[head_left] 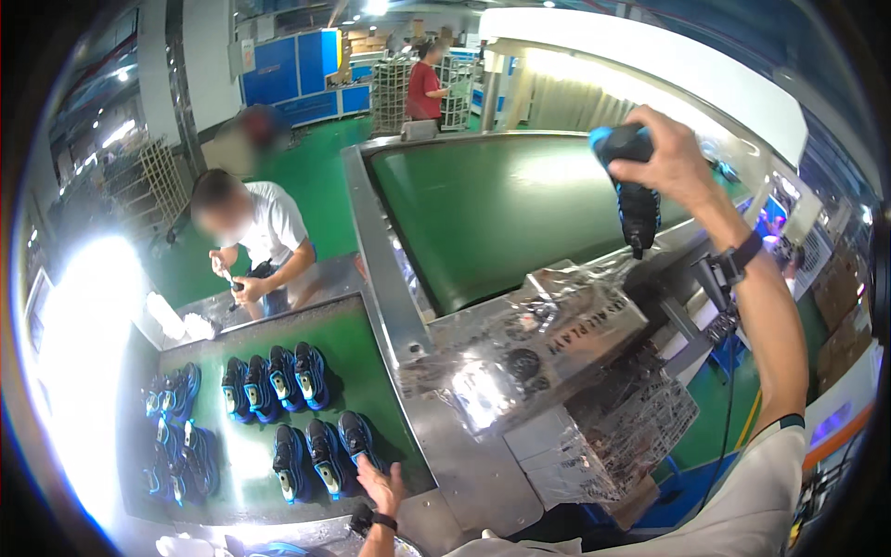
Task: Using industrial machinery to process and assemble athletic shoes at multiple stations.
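Observation:
Raised over the near right part of the wide green conveyor belt (501,204), a black shoe with blue edging (639,209) hangs toe down in my right hand (675,160), whose fingers are closed round its heel end. My left hand (380,486) is low in view, its fingers stretched and its thumb apart. It is beside the nearest black-and-blue shoe (355,434) on the smaller green belt (251,446); whether the fingertips touch that shoe I cannot tell. Several matching shoes (283,376) stand in rows on this belt.
Crumpled clear plastic with dark print (538,357) covers the metal ledge between the belts and my right arm. Across the smaller belt, a co-worker in a white shirt (277,221) handles a dark item. Another person in red (423,91) stands far back near racks. A bright light glares at left.

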### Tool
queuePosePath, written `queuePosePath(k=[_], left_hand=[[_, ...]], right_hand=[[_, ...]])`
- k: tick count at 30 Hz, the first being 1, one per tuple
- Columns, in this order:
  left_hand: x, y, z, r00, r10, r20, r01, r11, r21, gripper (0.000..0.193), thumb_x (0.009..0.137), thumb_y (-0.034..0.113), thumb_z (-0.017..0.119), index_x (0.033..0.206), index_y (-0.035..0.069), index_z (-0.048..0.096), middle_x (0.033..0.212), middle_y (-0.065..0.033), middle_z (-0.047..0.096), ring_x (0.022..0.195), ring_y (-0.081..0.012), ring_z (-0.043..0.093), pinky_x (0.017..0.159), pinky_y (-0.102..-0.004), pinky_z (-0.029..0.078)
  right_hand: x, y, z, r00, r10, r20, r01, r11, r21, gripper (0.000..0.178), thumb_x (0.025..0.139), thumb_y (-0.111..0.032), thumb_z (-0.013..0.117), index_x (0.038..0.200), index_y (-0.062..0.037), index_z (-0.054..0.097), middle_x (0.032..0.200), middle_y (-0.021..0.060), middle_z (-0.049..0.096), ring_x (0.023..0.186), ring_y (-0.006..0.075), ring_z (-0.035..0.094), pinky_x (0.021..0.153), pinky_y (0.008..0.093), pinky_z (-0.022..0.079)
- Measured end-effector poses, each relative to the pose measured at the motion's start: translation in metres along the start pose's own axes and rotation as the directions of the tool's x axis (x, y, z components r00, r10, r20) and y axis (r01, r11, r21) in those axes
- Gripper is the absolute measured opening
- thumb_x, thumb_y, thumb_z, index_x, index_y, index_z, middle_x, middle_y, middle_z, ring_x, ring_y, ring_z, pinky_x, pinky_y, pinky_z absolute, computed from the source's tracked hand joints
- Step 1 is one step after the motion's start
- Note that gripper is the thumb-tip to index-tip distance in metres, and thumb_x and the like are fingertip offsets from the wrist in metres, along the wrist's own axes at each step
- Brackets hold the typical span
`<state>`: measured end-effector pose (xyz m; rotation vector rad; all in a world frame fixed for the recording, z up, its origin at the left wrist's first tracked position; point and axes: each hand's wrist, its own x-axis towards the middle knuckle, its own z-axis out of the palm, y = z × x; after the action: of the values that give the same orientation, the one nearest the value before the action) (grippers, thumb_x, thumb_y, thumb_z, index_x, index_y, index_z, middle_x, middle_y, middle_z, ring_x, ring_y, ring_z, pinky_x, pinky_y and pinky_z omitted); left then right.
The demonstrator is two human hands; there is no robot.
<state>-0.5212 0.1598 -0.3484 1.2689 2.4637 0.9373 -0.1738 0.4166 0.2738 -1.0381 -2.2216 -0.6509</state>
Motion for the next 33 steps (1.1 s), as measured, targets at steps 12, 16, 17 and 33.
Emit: queuePosePath(k=[12, 16, 17, 33], left_hand=[[-0.142, 0.391, -0.124, -0.203, 0.946, 0.254, 0.763, 0.316, -0.564, 0.092, 0.089, 0.057, 0.057, 0.151, 0.003, 0.015, 0.153, -0.0177, 0.029, 0.141, -0.0298, 0.03, 0.116, -0.046, 0.024], [-0.233, 0.437, -0.119, -0.436, 0.867, 0.241, 0.821, 0.493, -0.289, 0.084, 0.085, 0.048, 0.069, 0.145, 0.004, 0.031, 0.135, -0.0122, 0.05, 0.12, -0.0234, 0.053, 0.103, -0.0408, 0.042], [-0.255, 0.435, -0.123, -0.544, 0.788, 0.29, 0.734, 0.614, -0.292, 0.077, 0.085, 0.044, 0.071, 0.141, 0.002, 0.039, 0.127, -0.0115, 0.058, 0.112, -0.0221, 0.059, 0.097, -0.0385, 0.049], [-0.643, 0.412, -0.176, -0.786, 0.513, 0.346, 0.079, 0.638, -0.766, 0.055, 0.088, 0.027, 0.071, 0.129, -0.003, 0.051, 0.11, -0.0081, 0.064, 0.099, -0.0159, 0.058, 0.09, -0.0293, 0.047]], right_hand=[[-0.286, -0.031, -0.219, 0.687, 0.684, -0.246, -0.449, 0.665, 0.597, 0.049, 0.08, -0.042, 0.071, 0.105, -0.0005, 0.063, 0.09, 0.0011, 0.061, 0.08, 0.0106, 0.056, 0.072, 0.026, 0.046], [-0.393, -0.087, -0.223, 0.646, 0.702, -0.3, -0.631, 0.712, 0.308, 0.036, 0.078, -0.029, 0.067, 0.1, -0.0006, 0.063, 0.089, 0.0028, 0.063, 0.077, 0.0128, 0.057, 0.071, 0.0286, 0.047], [-0.42, -0.093, -0.228, 0.353, 0.92, -0.172, -0.793, 0.392, 0.466, 0.037, 0.083, -0.031, 0.063, 0.103, 0.0002, 0.064, 0.092, 0.0057, 0.064, 0.08, 0.016, 0.059, 0.076, 0.0315, 0.048], [-0.74, -0.37, -0.385, -0.645, 0.56, -0.519, -0.654, -0.053, 0.755, 0.06, 0.066, -0.008, 0.078, 0.123, -0.0045, 0.059, 0.109, 0.007, 0.065, 0.096, 0.0146, 0.06, 0.088, 0.0283, 0.047]])
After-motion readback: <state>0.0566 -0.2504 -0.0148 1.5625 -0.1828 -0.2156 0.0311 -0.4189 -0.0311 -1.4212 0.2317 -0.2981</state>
